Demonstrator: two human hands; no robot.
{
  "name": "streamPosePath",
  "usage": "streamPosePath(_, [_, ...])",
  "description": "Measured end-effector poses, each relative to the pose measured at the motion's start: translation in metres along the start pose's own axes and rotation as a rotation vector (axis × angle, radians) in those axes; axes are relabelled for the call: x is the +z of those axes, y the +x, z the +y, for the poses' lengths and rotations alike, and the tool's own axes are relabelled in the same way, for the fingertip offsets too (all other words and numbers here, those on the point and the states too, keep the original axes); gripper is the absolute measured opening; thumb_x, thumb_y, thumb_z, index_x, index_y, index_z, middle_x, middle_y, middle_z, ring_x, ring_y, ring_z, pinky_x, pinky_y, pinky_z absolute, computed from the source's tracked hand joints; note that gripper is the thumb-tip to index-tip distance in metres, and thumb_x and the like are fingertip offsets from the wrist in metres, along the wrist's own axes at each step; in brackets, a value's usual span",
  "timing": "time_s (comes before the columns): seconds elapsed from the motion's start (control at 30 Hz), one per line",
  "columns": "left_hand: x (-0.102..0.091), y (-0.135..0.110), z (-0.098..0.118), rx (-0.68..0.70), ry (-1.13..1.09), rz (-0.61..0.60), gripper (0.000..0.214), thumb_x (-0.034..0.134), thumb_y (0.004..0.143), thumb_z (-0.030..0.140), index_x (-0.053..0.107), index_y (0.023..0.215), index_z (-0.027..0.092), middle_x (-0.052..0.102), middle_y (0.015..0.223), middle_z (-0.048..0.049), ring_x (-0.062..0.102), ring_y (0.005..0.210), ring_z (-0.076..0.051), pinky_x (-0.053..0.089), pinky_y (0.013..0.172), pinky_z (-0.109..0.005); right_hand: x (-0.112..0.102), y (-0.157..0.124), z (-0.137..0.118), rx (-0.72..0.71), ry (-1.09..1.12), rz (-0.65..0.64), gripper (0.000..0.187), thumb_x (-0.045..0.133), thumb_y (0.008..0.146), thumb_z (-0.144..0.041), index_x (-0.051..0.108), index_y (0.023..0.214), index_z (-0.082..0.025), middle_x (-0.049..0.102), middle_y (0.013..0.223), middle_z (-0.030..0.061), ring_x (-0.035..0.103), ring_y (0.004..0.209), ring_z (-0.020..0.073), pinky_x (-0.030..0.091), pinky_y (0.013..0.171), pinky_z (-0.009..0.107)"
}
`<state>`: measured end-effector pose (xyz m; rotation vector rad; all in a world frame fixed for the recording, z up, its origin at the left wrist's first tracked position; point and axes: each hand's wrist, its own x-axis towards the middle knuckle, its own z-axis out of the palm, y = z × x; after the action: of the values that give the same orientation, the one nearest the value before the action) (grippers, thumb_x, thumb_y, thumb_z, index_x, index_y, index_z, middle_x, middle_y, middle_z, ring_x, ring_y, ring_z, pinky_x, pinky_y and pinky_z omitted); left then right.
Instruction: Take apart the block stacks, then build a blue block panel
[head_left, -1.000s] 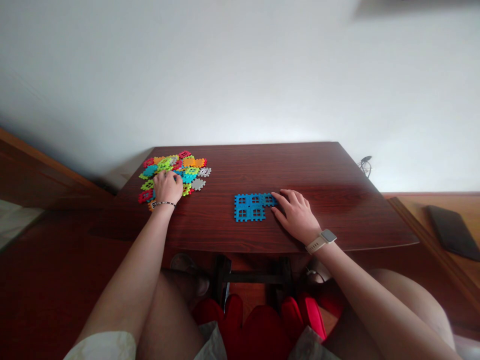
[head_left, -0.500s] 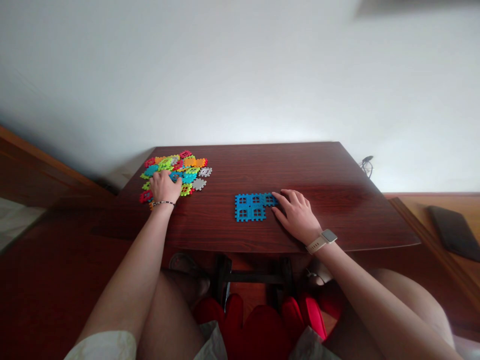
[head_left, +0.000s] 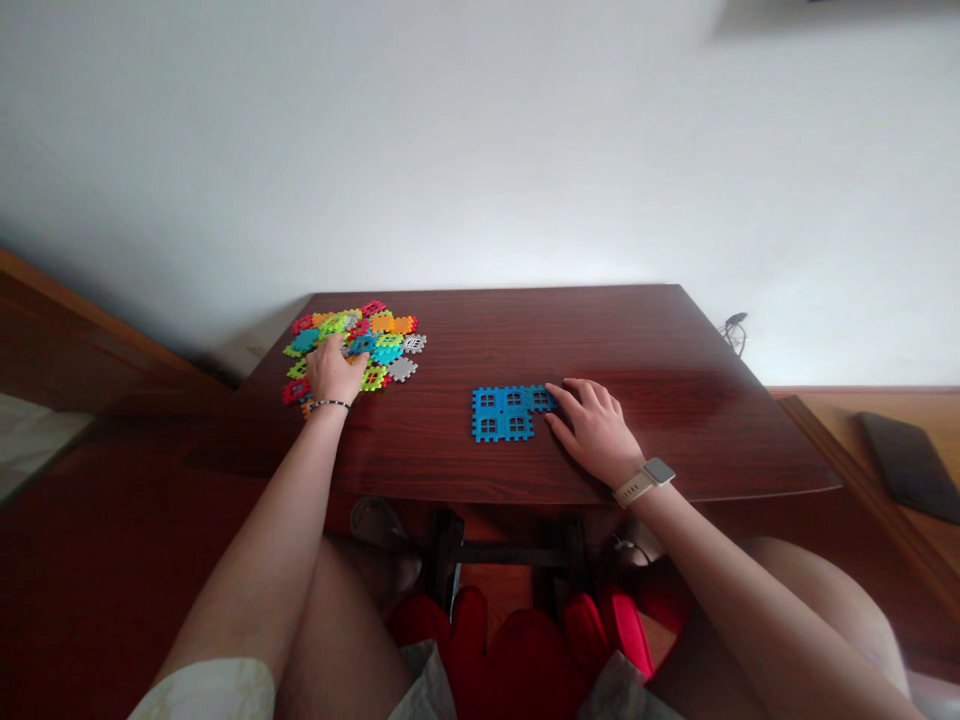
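From the head view, a dark red wooden worktop [head_left: 637, 340] is seen, and a pile of bright plastic waffle tiles [head_left: 360, 330] is laid on its left part. The left hand [head_left: 334, 370] is placed palm down on the near side of the pile, and the fingers are spread over some of the tiles. Whether a tile is gripped under that hand cannot be told.

Well to the right of the pile, a flat shape of joined blue tiles [head_left: 502, 413] is lying on the worktop. Small square windows are cut in the tiles. The right hand [head_left: 592, 430] is placed at the right end of this shape. It is open, and its fingers [head_left: 577, 392] are curved and loose, with the tips on the blue tiles. No grip is seen.

Some things could go wrong here. The top of the worktop is smooth and shiny, so the blue shape could be slid out of place if it is pushed too hard from the side. Its tiles could be pulled apart if only one end is lifted. Loose tiles could be swept from the pile and dropped over the left edge if the left hand is dragged across them.
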<state>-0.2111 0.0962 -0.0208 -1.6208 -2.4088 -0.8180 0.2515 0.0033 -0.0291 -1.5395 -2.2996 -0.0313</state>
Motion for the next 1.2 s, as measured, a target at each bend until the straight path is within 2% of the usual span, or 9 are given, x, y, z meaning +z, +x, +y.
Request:
streamPosePath(0.1, [0.001, -0.001, 0.002, 0.007, 0.014, -0.042, 0.054, 0.076, 0.091, 0.04, 0.066, 0.139, 0.018, 0.071, 0.141, -0.0172, 0.063, 0.131, -0.04, 0.048, 0.115, -0.052, 0.0, 0.0, 0.0, -0.001, 0.005, 0.006, 0.051, 0.052, 0.11, -0.045, 0.061, 0.156, -0.024, 0.062, 0.15, 0.0191, 0.053, 0.14, 0.0398, 0.051, 0.112, 0.061])
streamPosePath(0.23, [0.0, -0.002, 0.007, 0.037, 0.015, -0.05, 0.048, 0.074, 0.094, 0.037, 0.067, 0.138, 0.019, 0.073, 0.141, -0.0141, 0.063, 0.129, -0.039, 0.047, 0.114, -0.052, -0.001, 0.0, -0.001, -0.005, 0.007, 0.006, 0.051, 0.052, 0.11, -0.045, 0.061, 0.156, -0.023, 0.062, 0.149, 0.0191, 0.053, 0.14, 0.0399, 0.052, 0.111, 0.061])
streamPosePath(0.43, [-0.001, -0.008, 0.012, 0.051, 0.007, -0.026, 0.034, 0.072, 0.093, 0.028, 0.074, 0.126, 0.022, 0.077, 0.127, -0.0135, 0.062, 0.126, -0.039, 0.047, 0.111, -0.055, -0.001, 0.001, -0.002, 0.002, 0.001, 0.002, 0.051, 0.052, 0.11, -0.045, 0.061, 0.156, -0.023, 0.061, 0.15, 0.0188, 0.053, 0.14, 0.0391, 0.051, 0.113, 0.06])
streamPosePath(0.57, [-0.003, -0.008, 0.013, 0.05, -0.015, -0.005, 0.02, 0.065, 0.096, 0.027, 0.078, 0.11, 0.022, 0.075, 0.124, -0.0153, 0.062, 0.125, -0.038, 0.045, 0.113, -0.055, -0.001, 0.0, -0.002, 0.005, -0.001, -0.005, 0.051, 0.051, 0.111, -0.046, 0.06, 0.156, -0.024, 0.061, 0.151, 0.0184, 0.052, 0.14, 0.0388, 0.05, 0.113, 0.059])
streamPosePath(0.7, [-0.007, -0.002, 0.016, 0.057, -0.143, 0.107, 0.018, 0.062, 0.098, 0.029, 0.076, 0.103, 0.02, 0.075, 0.121, -0.0151, 0.065, 0.123, -0.034, 0.046, 0.117, -0.049, -0.002, 0.001, -0.004, 0.009, 0.003, -0.009, 0.052, 0.05, 0.111, -0.046, 0.06, 0.156, -0.023, 0.061, 0.15, 0.018, 0.052, 0.14, 0.0387, 0.049, 0.113, 0.059])
streamPosePath(0.8, [-0.008, -0.002, 0.025, 0.011, -0.381, 0.132, 0.021, 0.06, 0.098, 0.031, 0.074, 0.107, 0.017, 0.077, 0.117, -0.0126, 0.07, 0.113, -0.028, 0.053, 0.109, -0.042, -0.003, 0.001, -0.004, 0.009, 0.005, -0.012, 0.052, 0.048, 0.111, -0.047, 0.06, 0.156, -0.023, 0.061, 0.15, 0.0188, 0.052, 0.14, 0.0392, 0.049, 0.112, 0.059])
streamPosePath(0.97, [-0.004, -0.029, 0.055, -0.121, -0.873, -0.09, 0.036, 0.072, 0.088, 0.043, 0.074, 0.111, 0.016, 0.077, 0.1, -0.0074, 0.074, 0.087, -0.022, 0.06, 0.083, -0.035, -0.003, 0.002, 0.0, 0.005, 0.058, -0.023, 0.052, 0.049, 0.109, -0.047, 0.059, 0.156, -0.026, 0.061, 0.148, 0.0191, 0.052, 0.138, 0.0407, 0.05, 0.11, 0.062])
streamPosePath(1.07, [-0.006, -0.057, 0.079, -0.114, -1.04, -0.209, 0.043, 0.082, 0.08, 0.052, 0.075, 0.105, 0.017, 0.076, 0.094, -0.0063, 0.073, 0.083, -0.021, 0.058, 0.077, -0.032, -0.003, 0.006, 0.001, 0.048, 0.149, 0.0, 0.057, 0.054, 0.106, -0.046, 0.054, 0.159, -0.026, 0.061, 0.149, 0.0187, 0.054, 0.137, 0.0411, 0.05, 0.11, 0.063])
streamPosePath(1.2, [-0.015, -0.095, 0.107, -0.096, -1.211, -0.376, 0.045, 0.089, 0.077, 0.054, 0.076, 0.103, 0.019, 0.076, 0.093, -0.0055, 0.072, 0.081, -0.017, 0.056, 0.075, -0.03, -0.01, 0.014, -0.005, 0.069, 0.372, 0.123, 0.059, 0.058, 0.103, -0.041, 0.052, 0.16, -0.023, 0.06, 0.15, 0.0193, 0.057, 0.138, 0.038, 0.048, 0.117, 0.06])
